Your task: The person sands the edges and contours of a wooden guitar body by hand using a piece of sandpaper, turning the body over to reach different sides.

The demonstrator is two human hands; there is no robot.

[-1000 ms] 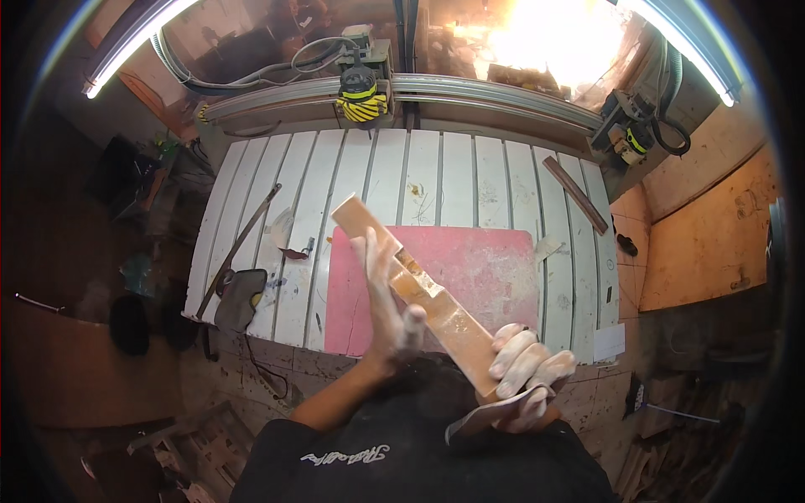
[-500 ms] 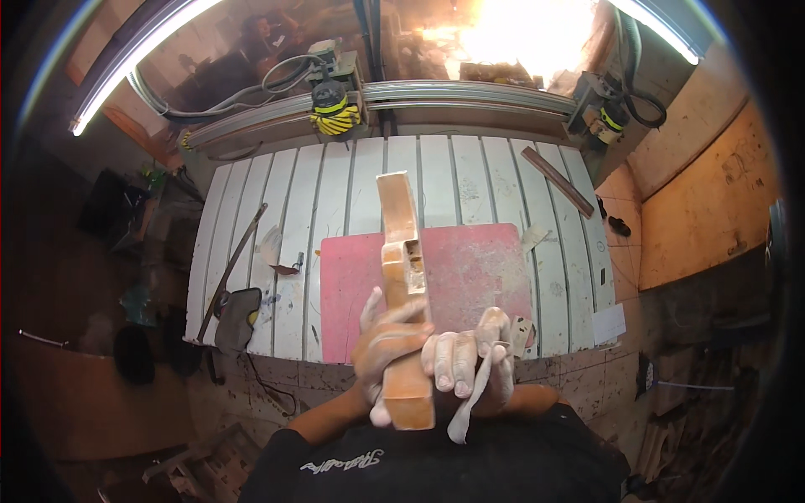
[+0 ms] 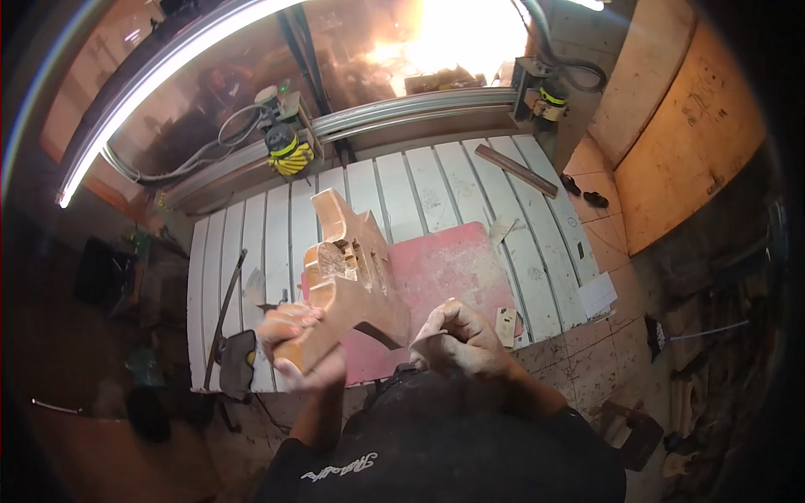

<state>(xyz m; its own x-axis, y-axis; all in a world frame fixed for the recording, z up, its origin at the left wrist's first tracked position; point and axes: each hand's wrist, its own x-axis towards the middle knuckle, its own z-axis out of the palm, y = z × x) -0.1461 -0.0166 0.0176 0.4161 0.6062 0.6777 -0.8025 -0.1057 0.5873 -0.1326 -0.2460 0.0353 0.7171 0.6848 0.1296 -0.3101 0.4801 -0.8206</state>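
Observation:
A wooden guitar body (image 3: pixel 366 293) with routed cavities is tilted in the air above the table, its face partly toward me. My left hand (image 3: pixel 293 335) is closed around its near left end, fingers over the edge and thumb below. To the right of the body and apart from it, my right hand (image 3: pixel 470 339) is closed on a thin grey-brown piece of sandpaper (image 3: pixel 433 345), pinched between thumb and fingers. Pale dust coats both hands. Beneath the body lies a pink mat (image 3: pixel 449 260), partly hidden by it.
The white slatted table (image 3: pixel 428 189) bears a brown bar (image 3: pixel 516 170) at far right and a long thin rod (image 3: pixel 226 314) at left. A black object (image 3: pixel 237 360) sits at its front left. Behind it runs a metal rail (image 3: pixel 411 120). White paper (image 3: pixel 597 295) lies at the right edge.
The guitar body has swung from edge-on to showing its face and moved left with my left hand. My right hand has come away from it, still holding the sandpaper. My view has turned.

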